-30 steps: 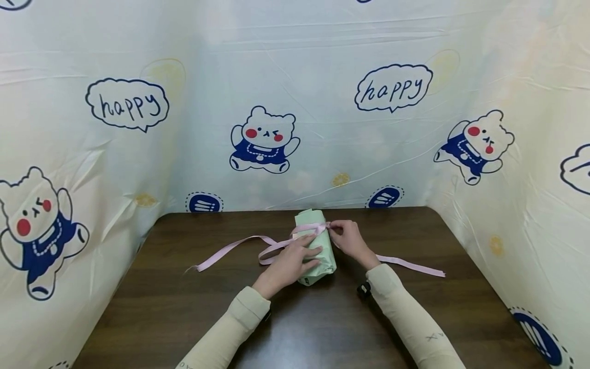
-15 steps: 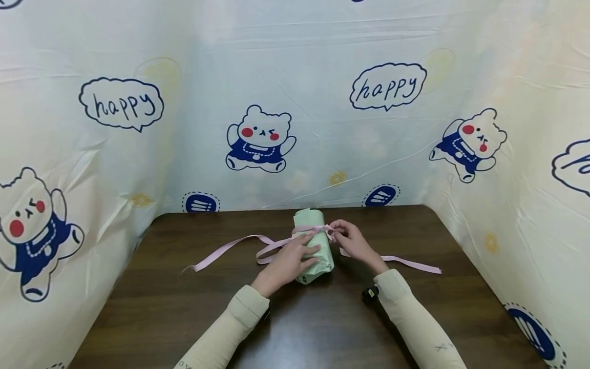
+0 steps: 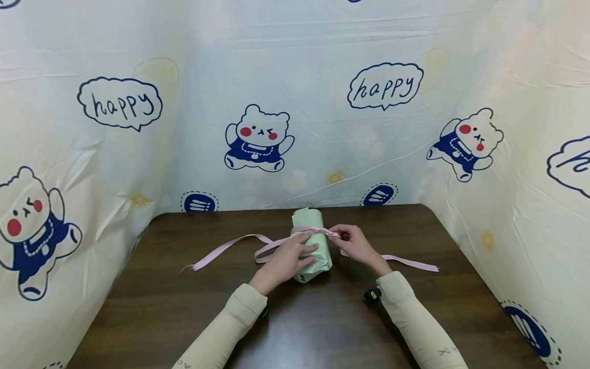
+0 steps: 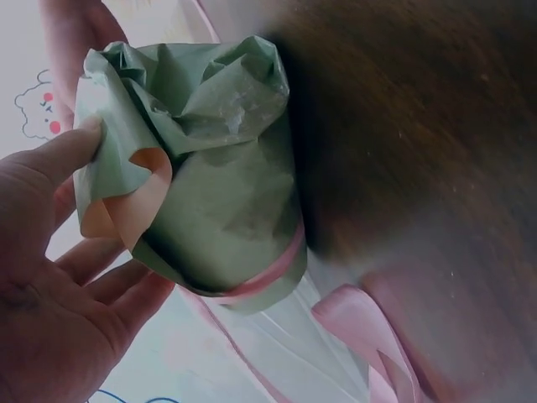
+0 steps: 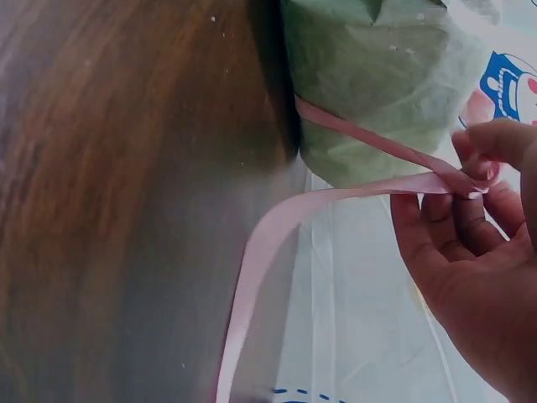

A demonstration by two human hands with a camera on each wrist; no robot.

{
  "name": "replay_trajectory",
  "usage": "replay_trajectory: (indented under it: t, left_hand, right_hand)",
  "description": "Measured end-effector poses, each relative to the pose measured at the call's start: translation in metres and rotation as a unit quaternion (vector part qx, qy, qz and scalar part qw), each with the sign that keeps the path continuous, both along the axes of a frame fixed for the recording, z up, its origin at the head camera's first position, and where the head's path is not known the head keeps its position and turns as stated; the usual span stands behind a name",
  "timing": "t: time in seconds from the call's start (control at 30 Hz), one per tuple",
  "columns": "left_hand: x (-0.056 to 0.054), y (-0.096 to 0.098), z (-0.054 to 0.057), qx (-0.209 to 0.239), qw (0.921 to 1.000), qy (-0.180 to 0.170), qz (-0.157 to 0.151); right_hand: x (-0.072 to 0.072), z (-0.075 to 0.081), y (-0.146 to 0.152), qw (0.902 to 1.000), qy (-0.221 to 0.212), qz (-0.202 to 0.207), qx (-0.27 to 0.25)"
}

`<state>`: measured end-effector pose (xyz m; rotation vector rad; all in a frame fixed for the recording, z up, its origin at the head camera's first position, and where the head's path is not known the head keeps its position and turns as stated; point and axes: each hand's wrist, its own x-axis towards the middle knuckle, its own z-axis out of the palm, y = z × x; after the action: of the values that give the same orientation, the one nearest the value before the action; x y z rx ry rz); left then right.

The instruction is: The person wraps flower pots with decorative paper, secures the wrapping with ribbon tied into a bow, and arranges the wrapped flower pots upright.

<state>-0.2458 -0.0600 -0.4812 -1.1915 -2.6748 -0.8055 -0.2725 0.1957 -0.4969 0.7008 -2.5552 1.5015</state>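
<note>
A package wrapped in pale green paper [image 3: 306, 218] lies lengthwise near the table's far edge. Pink ribbon [image 5: 361, 134] runs round its far part. Across the top of the package rests my left hand [image 3: 282, 260], its fingers spread and fairly straight; in the left wrist view its thumb [image 4: 71, 155] touches the folded paper. My right hand [image 3: 359, 247], at the package's right side, pinches the ribbon between thumb and fingers, where two strands meet in the right wrist view. How the ribbon lies beneath the left fingers is hidden.
One loose ribbon tail [image 3: 216, 255] stretches left over the brown wooden table [image 3: 152, 318], with a loop beside the left hand. Another tail [image 3: 412, 263] trails right beyond the right wrist. A printed curtain [image 3: 313, 61] encloses the back and sides.
My right hand has shifted slightly right and away from the package, drawing out the ribbon that it pinches. The left hand stays on the package. The whole view has drifted slightly.
</note>
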Motion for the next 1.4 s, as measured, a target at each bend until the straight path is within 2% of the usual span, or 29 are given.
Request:
replay_trajectory:
  t: [0.2,0.33,0.5,0.67,0.8,0.9,1.07,1.17,1.27,1.4]
  left_hand:
    - [-0.002,-0.004,-0.001,-0.025,0.9977,0.063,-0.006]
    - [-0.001,-0.006,0.0,-0.022,0.996,0.086,-0.01]
    - [0.0,-0.008,-0.002,-0.013,0.9971,0.074,0.002]
    - [0.0,-0.009,-0.004,-0.002,0.9978,0.066,0.006]
    - [0.0,-0.009,-0.004,0.003,0.9982,0.059,0.006]
    - [0.0,-0.009,-0.004,0.006,0.9988,0.049,0.007]
    - [0.0,-0.008,-0.005,0.012,0.9995,0.028,0.011]
    - [-0.001,-0.008,-0.006,0.012,0.9996,0.019,0.016]
    - [-0.001,-0.009,-0.006,0.012,0.9997,0.006,0.019]
    - [0.001,-0.01,-0.006,0.017,0.9996,-0.01,0.023]
  right_hand:
    - [0.0,0.002,0.005,0.9998,-0.015,0.012,0.009]
    - [0.001,0.004,0.009,0.9992,-0.016,0.018,0.033]
    - [0.002,0.007,0.015,0.999,-0.002,-0.001,0.045]
    - [0.001,0.011,0.021,0.9969,0.033,-0.048,0.054]
    - [0.002,0.016,0.025,0.9904,0.075,-0.101,0.058]
    - [0.002,0.016,0.029,0.9894,0.075,-0.114,0.05]
    - [0.006,0.015,0.03,0.9941,0.024,-0.101,0.031]
    - [0.009,0.018,0.03,0.9967,-0.011,-0.079,0.012]
    - [0.014,0.022,0.033,0.9987,-0.026,-0.04,-0.02]
    - [0.021,0.027,0.041,0.9991,-0.014,-0.001,-0.039]
